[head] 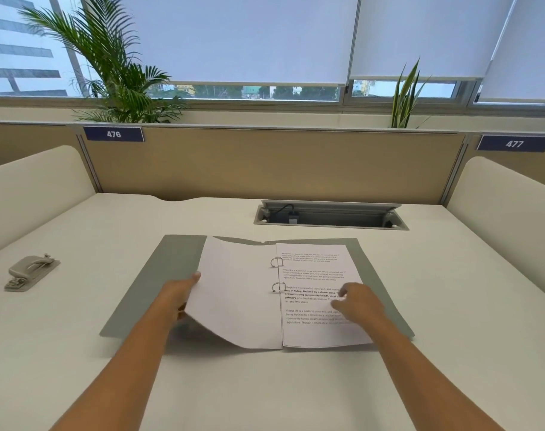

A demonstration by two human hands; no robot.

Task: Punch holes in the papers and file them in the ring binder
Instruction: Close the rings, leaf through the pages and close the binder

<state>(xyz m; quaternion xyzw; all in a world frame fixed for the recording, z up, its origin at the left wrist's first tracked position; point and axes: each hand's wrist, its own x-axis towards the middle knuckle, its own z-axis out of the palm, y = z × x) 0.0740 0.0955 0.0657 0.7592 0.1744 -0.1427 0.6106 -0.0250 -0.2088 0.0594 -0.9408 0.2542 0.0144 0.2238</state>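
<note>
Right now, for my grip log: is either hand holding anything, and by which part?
The left hand pinches the lifted sheet by its outer left edge; the right hand only rests on the printed page.

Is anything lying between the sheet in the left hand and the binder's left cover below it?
Nothing visible: only the left hand itself reaches under the sheet; the hole punch lies apart on the desk.

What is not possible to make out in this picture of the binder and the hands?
Head view: fingers of the left hand, hidden under the blank sheet it holds.
Head view: text on the printed page, too small, partly covered by the right hand.
Head view: part of the binder, hidden beneath that sheet.
</note>
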